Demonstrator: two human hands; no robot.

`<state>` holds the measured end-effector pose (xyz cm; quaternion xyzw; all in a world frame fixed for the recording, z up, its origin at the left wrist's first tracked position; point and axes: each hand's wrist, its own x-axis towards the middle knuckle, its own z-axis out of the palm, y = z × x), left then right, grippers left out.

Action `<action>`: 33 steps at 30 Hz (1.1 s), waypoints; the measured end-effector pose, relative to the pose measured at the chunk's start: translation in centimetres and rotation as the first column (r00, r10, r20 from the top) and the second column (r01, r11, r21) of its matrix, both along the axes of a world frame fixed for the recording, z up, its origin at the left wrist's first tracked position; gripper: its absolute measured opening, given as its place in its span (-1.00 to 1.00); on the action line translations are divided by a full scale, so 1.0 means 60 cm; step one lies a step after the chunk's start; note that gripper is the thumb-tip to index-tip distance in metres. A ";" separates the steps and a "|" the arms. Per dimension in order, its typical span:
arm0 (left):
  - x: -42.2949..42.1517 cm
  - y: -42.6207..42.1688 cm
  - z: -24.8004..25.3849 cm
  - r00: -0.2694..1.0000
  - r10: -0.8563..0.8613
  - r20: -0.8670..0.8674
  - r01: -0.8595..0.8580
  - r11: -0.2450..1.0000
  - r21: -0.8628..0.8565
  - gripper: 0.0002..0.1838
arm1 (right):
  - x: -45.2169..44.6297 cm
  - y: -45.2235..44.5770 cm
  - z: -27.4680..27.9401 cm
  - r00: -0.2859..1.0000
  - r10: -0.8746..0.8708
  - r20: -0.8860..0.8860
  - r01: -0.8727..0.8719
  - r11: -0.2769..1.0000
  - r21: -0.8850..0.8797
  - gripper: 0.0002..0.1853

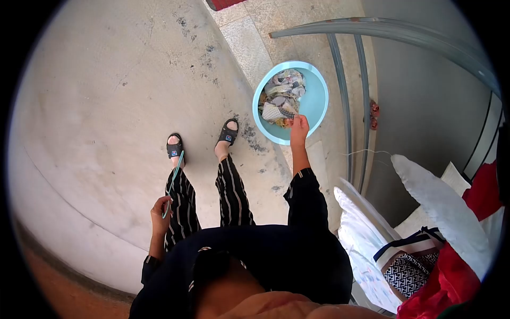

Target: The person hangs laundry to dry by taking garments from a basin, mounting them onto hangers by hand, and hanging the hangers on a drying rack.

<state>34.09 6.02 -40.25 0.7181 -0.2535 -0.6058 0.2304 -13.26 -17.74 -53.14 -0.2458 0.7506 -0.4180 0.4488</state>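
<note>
A thin teal clothes hanger [172,181], seen nearly edge-on, is held upright in my left hand [159,208], its fingers closed around the lower end beside my left leg. My right hand [299,129] reaches over the near rim of a light blue basin [317,101]. Its fingers pinch a checked patterned cloth [279,112] at the edge of the pile. More crumpled patterned laundry [287,82] lies along the left side of the basin. How far the pinched cloth is lifted is hard to tell.
A grey metal frame [340,80] with curved bars stands right of the basin. White cloth [441,202], red cloth [443,282] and a patterned bag [406,274] are at the lower right. The basin sits on a tiled strip [247,48] bordering the concrete floor [106,122].
</note>
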 end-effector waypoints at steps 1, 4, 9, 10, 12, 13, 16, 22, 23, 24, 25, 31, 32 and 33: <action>-0.002 -0.016 0.019 1.000 -0.021 0.011 0.022 0.998 -0.064 -0.82 | 0.021 -0.004 0.077 0.991 -0.116 0.063 0.121 0.990 -0.078 -0.92; 0.002 -0.049 0.065 0.995 -0.095 0.028 0.097 0.991 -0.087 -0.80 | 0.071 0.013 0.303 0.934 -0.084 0.347 0.206 0.921 -0.331 -0.91; -0.012 -0.113 0.143 0.942 -0.170 0.290 0.297 0.826 -0.479 -0.66 | 0.166 0.103 0.644 0.752 0.435 0.495 0.020 0.736 -0.677 -0.54; -0.018 -0.132 0.165 0.918 -0.194 0.345 0.350 0.806 -0.478 -0.63 | 0.178 0.118 0.698 0.687 0.586 0.430 -0.064 0.638 -0.767 -0.45; -0.037 -0.163 0.219 0.872 -0.265 0.412 0.448 0.773 -0.449 -0.53 | 0.200 0.151 0.798 0.524 0.807 0.272 -0.176 0.415 -0.893 -0.36; -0.050 -0.180 0.247 0.850 -0.309 0.426 0.492 0.755 -0.433 -0.45 | 0.215 0.167 0.843 0.474 0.848 0.236 -0.171 0.352 -0.920 -0.37; -0.104 -0.196 0.350 0.822 -0.397 0.409 0.568 0.622 -0.538 -0.29 | 0.248 0.233 0.954 0.432 0.883 0.184 -0.128 0.262 -0.957 -0.38; -0.162 -0.167 0.383 0.698 -0.536 0.474 0.686 0.310 -0.659 -0.64 | 0.256 0.372 1.070 0.639 0.705 0.307 0.094 0.325 -0.941 -0.41; -0.157 -0.170 0.382 0.703 -0.554 0.445 0.674 0.320 -0.666 -0.70 | 0.252 0.387 1.078 0.685 0.642 0.344 0.148 0.339 -0.929 -0.42; -0.142 -0.174 0.390 0.804 -0.492 0.334 0.555 0.421 -0.717 -0.83 | 0.250 0.401 1.082 0.720 0.582 0.378 0.195 0.353 -0.915 -0.42; -0.125 -0.183 0.389 0.818 -0.469 0.332 0.554 0.491 -0.672 -0.82 | 0.244 0.415 1.079 0.756 0.500 0.422 0.257 0.366 -0.894 -0.43; -0.008 -0.268 0.401 0.940 -0.332 0.082 0.295 0.665 -0.686 -0.84 | 0.166 0.434 0.980 0.855 0.007 0.519 0.482 0.359 -0.800 -0.50; -0.001 -0.276 0.432 0.942 -0.335 -0.011 0.222 0.647 -0.729 -0.84 | 0.110 0.444 0.910 0.800 0.189 0.569 0.485 0.353 -0.800 -0.63; 0.004 -0.284 0.467 0.934 -0.340 -0.105 0.143 0.629 -0.764 -0.83 | 0.074 0.451 0.860 0.718 0.366 0.592 0.486 0.346 -0.803 -0.75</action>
